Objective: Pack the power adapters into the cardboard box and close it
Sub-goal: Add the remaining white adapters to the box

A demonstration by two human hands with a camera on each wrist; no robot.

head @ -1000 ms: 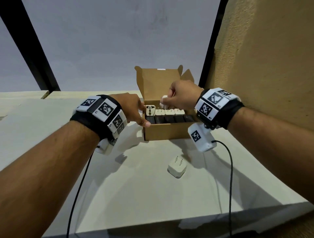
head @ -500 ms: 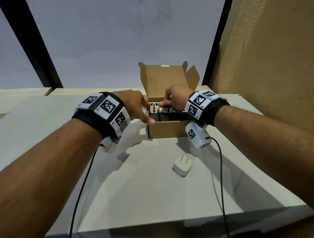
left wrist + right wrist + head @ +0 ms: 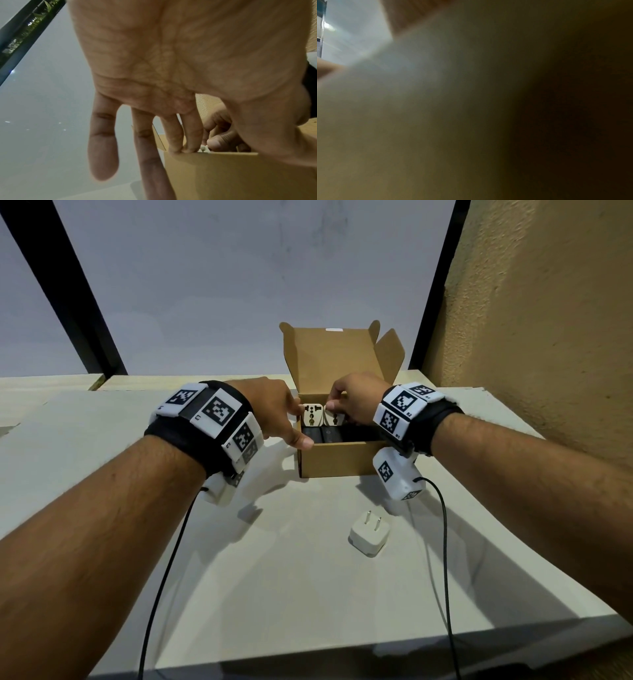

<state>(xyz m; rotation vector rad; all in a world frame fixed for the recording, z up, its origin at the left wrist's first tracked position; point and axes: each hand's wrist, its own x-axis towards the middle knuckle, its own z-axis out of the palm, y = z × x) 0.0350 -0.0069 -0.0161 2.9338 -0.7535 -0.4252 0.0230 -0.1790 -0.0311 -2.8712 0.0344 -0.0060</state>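
Near edge: pale table, two black cables trailing off the wrist cameras toward the viewer.
Loose charger: white cube, two prongs up, alone on the table in front of the box, well apart from both hands; not yet packed.
Box: brown cardboard, front wall facing the viewer, lid standing upright at the back, side flap up at the right.
Inside, front row: dark adapters lying low against the front wall.
Inside, back row: two white adapters, sockets facing forward, side by side and touching.
Left hand: at the box's left wall, thumb resting on the front left corner; in the left wrist view fingers nearly straight, two tips on the top edge of the box, the rest hanging outside; no grasp, only steadying.
Left white adapter: just beside the left fingertips; contact cannot be told.
Right hand: over the box's middle, fingers bent down, pinching the top of the right white adapter; right wrist view only blur.
Step, as judged: seating the white row.
Risk: adapter tipping or jamming against its neighbour if pushed at an angle.
Risk: box sliding if the left hand lifts.
Risk: a proud adapter blocking the lid.
Risk: closing early, leaving the charger outside.
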